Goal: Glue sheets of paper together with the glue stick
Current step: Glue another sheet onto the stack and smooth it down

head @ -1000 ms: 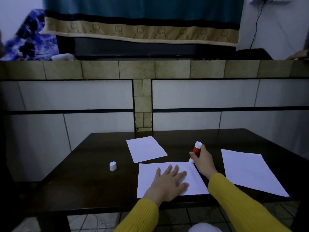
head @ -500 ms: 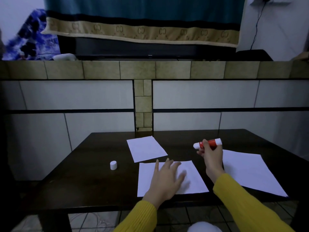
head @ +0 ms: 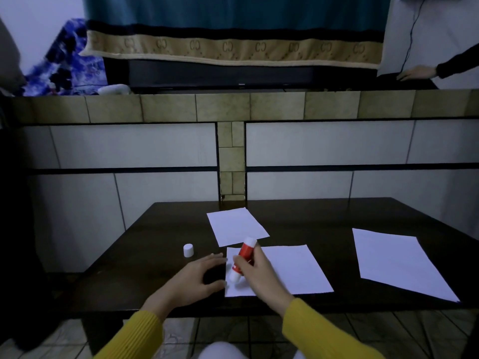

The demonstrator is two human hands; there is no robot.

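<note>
A: Yellow sleeves came in from the near edge. The right hand (head: 255, 268) gripped the glue stick (head: 241, 260), tilted, its lower white end down on the left part of the near sheet (head: 290, 270).

B: And the left hand (head: 197, 278)?

A: Just beside that sheet's left edge on the table (head: 129, 268), fingers loosely curved, holding nothing. Whether the fingertips touched the paper, I couldn't tell.

B: So which step was it?

A: Spreading glue, I'd judge, down the sheet's left side. Next would call for pinning the sheet flat, then laying another on top.

B: Which other?

A: A big sheet (head: 396, 263) lay well apart on the right; a far sheet (head: 237, 225) sat behind, its corner near the stick. The cap (head: 188, 250) stood left of the papers.
</note>
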